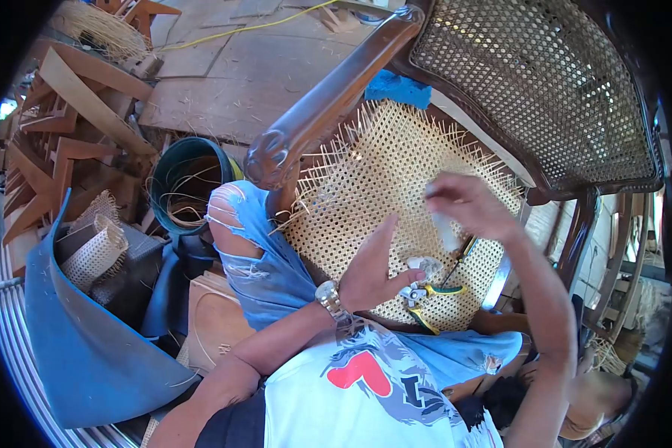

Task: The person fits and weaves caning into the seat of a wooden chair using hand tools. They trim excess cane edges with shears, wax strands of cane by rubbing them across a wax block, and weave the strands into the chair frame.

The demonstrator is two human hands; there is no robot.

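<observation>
A cane webbing sheet [351, 194] with frayed strand ends covers the seat of a dark wooden chair in front of me. Over its near part, my left hand [373, 272] is open, fingers straight and together, thumb apart. Above the webbing's right side, my right hand [474, 205] is curled and smeared by motion. A blurred whitish piece [446, 231] shows just below its fingers; whether they grip it is unclear. Yellow-handled pliers [418, 299] lie on the near webbing beside a small clear plastic item [425, 266]. A thin dark tool [464, 250] rests to their right.
The chair's carved armrest [328, 97] and woven cane backrest [530, 82] rise around the seat. At left stand a green bucket [190, 183] with cane strips, a blue sheet [82, 321], a webbing roll [97, 250] and wooden frames [60, 149]. Another person [597, 399] is at lower right.
</observation>
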